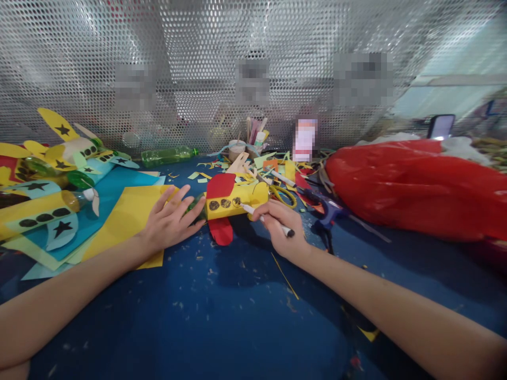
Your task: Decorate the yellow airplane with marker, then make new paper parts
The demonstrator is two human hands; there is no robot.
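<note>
A bottle plane [232, 205] with a yellow paper body, red wings and dark round windows lies on the blue table [222, 311]. My left hand [170, 221] rests open, fingers spread, on a yellow paper sheet [127, 219], its fingertips touching the plane's green bottle end. My right hand [279, 227] is closed around a white marker [267, 220] whose tip touches the yellow body near the windows.
Finished paper planes [59, 158] and coloured sheets lie at the left. A green bottle [168, 155], a cup of sticks [253, 138], yellow-handled scissors [283, 194], a blue glue gun [328, 214] and paper scraps crowd the back. A red plastic bag [415, 184] fills the right. A perforated metal screen [253, 63] stands behind.
</note>
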